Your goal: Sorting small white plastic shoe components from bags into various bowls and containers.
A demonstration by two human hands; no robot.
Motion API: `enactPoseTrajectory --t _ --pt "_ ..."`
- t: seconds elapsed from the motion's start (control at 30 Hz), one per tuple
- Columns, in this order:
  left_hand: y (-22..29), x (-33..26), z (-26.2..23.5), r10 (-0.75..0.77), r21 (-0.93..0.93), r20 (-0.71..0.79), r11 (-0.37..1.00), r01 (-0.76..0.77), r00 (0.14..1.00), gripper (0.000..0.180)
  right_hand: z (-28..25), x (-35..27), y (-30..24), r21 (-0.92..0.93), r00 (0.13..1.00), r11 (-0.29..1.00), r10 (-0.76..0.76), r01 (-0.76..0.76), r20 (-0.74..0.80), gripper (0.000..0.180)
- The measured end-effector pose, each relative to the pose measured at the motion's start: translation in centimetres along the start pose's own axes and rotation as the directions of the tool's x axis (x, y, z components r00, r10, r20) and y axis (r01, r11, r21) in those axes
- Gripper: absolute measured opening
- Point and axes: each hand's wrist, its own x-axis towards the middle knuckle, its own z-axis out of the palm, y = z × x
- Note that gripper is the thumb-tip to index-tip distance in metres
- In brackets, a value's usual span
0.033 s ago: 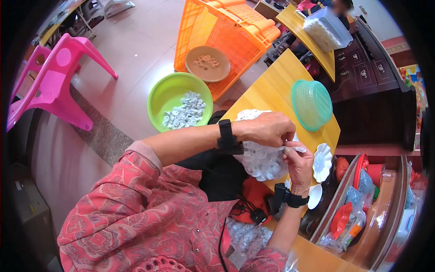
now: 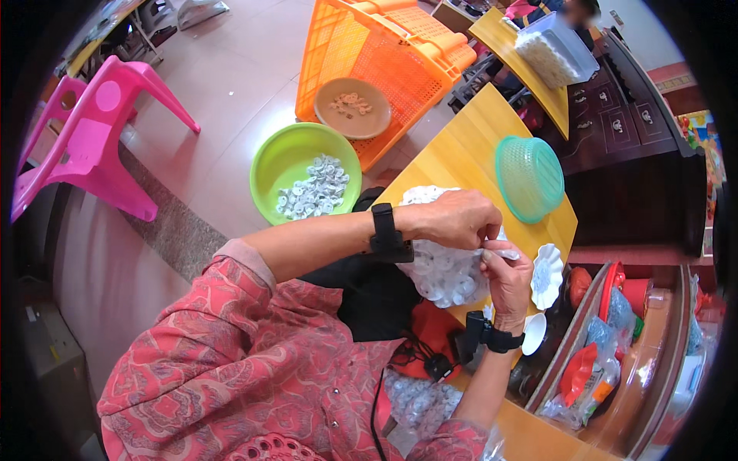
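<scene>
A yellow wooden table (image 2: pixel 461 154) lies under both hands, a heap of white plastic pieces (image 2: pixel 442 273) just below them. The left hand (image 2: pixel 455 219) and right hand (image 2: pixel 506 270) meet, each pinching one small white piece (image 2: pixel 503 252). Steady, aligned fingertip pressure would likely serve best.

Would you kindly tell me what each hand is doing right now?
Left hand: closed, pinching a small white piece.
Right hand: closed on the same piece.
</scene>
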Motion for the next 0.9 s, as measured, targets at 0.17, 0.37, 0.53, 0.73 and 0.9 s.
enactPoseTrajectory --t 0.17,0.37,0.53,0.73,0.9 --pt "-1.1 0.1 0.0 0.056 -0.044 0.008 0.997 -0.056 0.998 0.016 1.3 -0.5 -0.6 -0.187 0.996 0.982 -0.048 0.035 -0.07 0.014" --pt "-1.1 0.1 0.7 -0.015 -0.034 -0.007 0.999 0.014 1.0 0.016 2.3 -0.4 0.2 -0.495 0.953 0.857 -0.254 0.142 -0.167 0.008" --pt "-1.0 0.0 0.7 -0.026 -0.006 0.0 1.0 0.026 1.0 0.016 3.5 -0.1 1.4 -0.699 0.859 0.683 -0.471 0.21 -0.202 0.01" --pt "-1.9 0.5 0.0 0.055 -0.064 0.064 0.997 -0.051 0.996 0.024 4.5 0.2 2.4 -0.909 0.66 0.333 -0.746 0.253 -0.089 0.013" --pt "-3.2 1.6 -0.4 0.203 -0.045 0.177 0.979 -0.198 0.963 0.028 4.6 0.2 3.1 -0.949 0.502 0.055 -0.857 0.31 0.114 0.017"
